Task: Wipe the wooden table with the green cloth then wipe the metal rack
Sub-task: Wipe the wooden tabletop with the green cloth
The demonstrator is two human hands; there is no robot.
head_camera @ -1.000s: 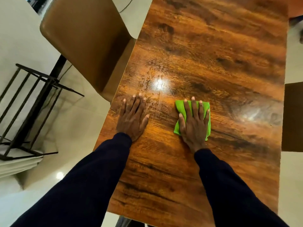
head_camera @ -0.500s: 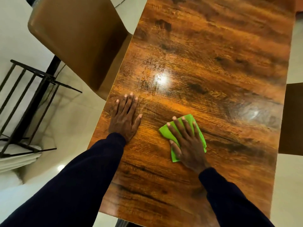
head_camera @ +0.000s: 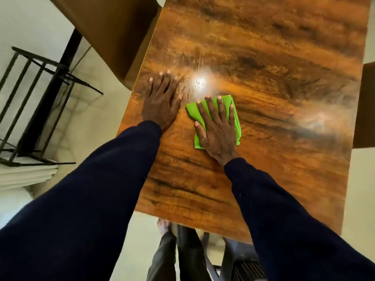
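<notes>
The glossy wooden table fills the middle and right of the view. My right hand lies flat with spread fingers on the folded green cloth, pressing it onto the tabletop near the left half. My left hand rests palm down on the bare wood just left of the cloth, close to the table's left edge. The black metal rack stands on the floor at the far left, apart from both hands.
A brown padded chair is pushed against the table's left edge at the top. Another dark chair edge shows at the right. White folded items lie under the rack. My legs and a foot show below the near table edge.
My right hand slid the cloth toward me and left, then back up beside the left hand. The left hand stayed flat on the table. The camera shifted, showing the near table edge.
</notes>
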